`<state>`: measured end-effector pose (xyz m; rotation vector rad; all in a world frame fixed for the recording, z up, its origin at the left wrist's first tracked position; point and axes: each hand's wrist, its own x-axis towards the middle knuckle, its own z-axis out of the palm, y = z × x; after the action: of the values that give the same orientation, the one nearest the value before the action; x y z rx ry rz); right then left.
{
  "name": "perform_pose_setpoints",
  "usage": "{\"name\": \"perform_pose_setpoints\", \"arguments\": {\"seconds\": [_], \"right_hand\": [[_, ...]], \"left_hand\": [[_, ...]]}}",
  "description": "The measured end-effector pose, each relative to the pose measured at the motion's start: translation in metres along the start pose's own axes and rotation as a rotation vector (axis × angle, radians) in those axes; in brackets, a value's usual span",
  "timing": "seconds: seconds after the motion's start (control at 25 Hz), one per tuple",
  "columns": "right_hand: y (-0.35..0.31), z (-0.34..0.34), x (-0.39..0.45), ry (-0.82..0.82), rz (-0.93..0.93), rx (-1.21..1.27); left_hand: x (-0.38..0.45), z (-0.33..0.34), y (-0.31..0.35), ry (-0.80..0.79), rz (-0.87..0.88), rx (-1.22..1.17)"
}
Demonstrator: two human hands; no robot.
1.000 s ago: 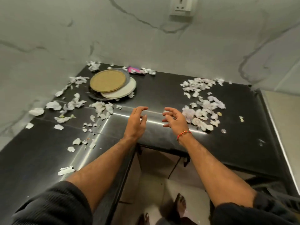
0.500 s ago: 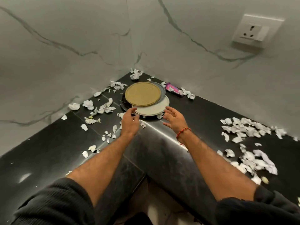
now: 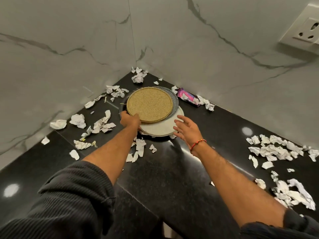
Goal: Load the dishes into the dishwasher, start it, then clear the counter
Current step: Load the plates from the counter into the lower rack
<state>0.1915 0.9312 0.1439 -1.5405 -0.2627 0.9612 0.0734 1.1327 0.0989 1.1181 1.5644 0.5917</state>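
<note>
A stack of plates sits in the far corner of the black counter (image 3: 172, 169). A tan speckled plate (image 3: 149, 104) lies on top, then a grey plate (image 3: 174, 99), a white plate (image 3: 160, 129) and a dark one (image 3: 122, 107) at the bottom. My left hand (image 3: 130, 120) is at the stack's front left edge, its fingers curled around the rim and partly hidden under the tan plate. My right hand (image 3: 187, 129) hovers at the white plate's right edge, fingers spread, holding nothing.
Torn white paper scraps (image 3: 276, 150) litter the counter left of the plates, in front of them and at the right. A pink wrapper (image 3: 187, 97) lies against the marble wall behind the stack. A wall socket (image 3: 307, 31) is at the upper right.
Both hands have reached further forward to the stack. My left hand now grips its front left rim, and my right hand has come up to the white plate's edge.
</note>
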Motion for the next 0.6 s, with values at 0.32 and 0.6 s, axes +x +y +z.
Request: {"name": "perform_pose_setpoints", "arguments": {"seconds": [0.32,0.6], "right_hand": [[0.009,-0.023,-0.011,0.029,-0.194,-0.143],[0.037,-0.107,-0.087,0.241,-0.561,-0.521]], "left_hand": [[-0.045,-0.001,0.014,0.139,0.428,-0.140],[-0.157,0.025,0.015,-0.478,0.096,-0.157]]}}
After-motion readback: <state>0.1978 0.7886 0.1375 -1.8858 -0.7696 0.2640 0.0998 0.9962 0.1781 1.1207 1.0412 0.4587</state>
